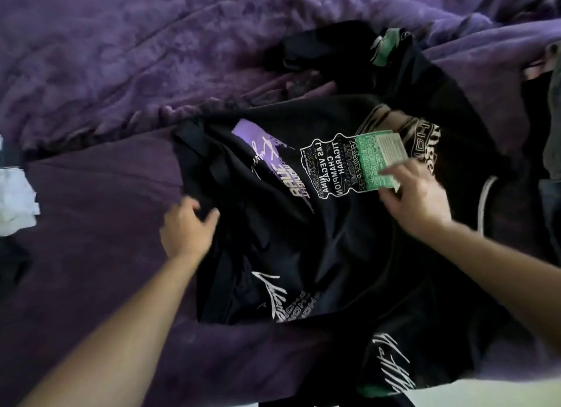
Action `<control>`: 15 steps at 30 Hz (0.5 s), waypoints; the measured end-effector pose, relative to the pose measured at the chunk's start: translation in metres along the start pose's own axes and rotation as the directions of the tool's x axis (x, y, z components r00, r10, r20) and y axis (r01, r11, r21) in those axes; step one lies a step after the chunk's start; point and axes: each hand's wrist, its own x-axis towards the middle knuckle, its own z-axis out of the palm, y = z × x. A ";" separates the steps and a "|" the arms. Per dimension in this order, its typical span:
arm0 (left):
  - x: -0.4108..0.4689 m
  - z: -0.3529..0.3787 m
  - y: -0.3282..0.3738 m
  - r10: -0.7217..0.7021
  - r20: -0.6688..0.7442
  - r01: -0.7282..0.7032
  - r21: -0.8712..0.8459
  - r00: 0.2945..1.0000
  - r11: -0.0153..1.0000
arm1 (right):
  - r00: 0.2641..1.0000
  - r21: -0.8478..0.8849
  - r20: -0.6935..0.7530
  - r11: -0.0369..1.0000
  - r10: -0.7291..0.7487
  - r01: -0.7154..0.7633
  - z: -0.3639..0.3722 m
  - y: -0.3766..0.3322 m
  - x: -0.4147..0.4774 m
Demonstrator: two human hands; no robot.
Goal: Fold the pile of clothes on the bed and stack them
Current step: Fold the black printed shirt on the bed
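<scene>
A black T-shirt [303,239] with purple, white and green prints lies spread across the purple bed in the middle of the head view. My left hand [185,230] grips its left edge, fingers curled into the fabric. My right hand [416,200] rests on the shirt's right side, by the green print, fingers spread and mostly straight. More black printed clothing [440,82] is heaped behind and to the right, partly under the shirt.
A fuzzy purple blanket [121,57] covers the far half of the bed, with a smooth purple sheet [91,270] near me. A white crumpled cloth [15,200] sits at the left edge. Grey and blue garments [551,151] lie at the far right.
</scene>
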 end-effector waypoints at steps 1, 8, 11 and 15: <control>-0.030 0.011 -0.013 -0.052 0.092 0.050 0.019 0.994 0.999 | 0.999 -0.006 0.035 1.000 -0.014 0.014 0.007 0.004 -0.029; -0.140 0.040 -0.082 -0.249 0.151 0.264 -0.094 0.957 0.960 | 0.936 -0.098 0.285 0.978 0.207 -0.186 0.038 0.045 -0.170; -0.145 0.027 -0.118 -0.491 0.112 0.504 -0.177 0.864 0.846 | 0.909 -0.163 0.265 0.944 0.321 -0.286 0.029 0.057 -0.191; -0.164 0.022 -0.152 -0.454 0.051 0.456 -0.036 0.890 0.889 | 0.956 -0.184 0.118 0.952 0.269 -0.245 0.022 0.055 -0.217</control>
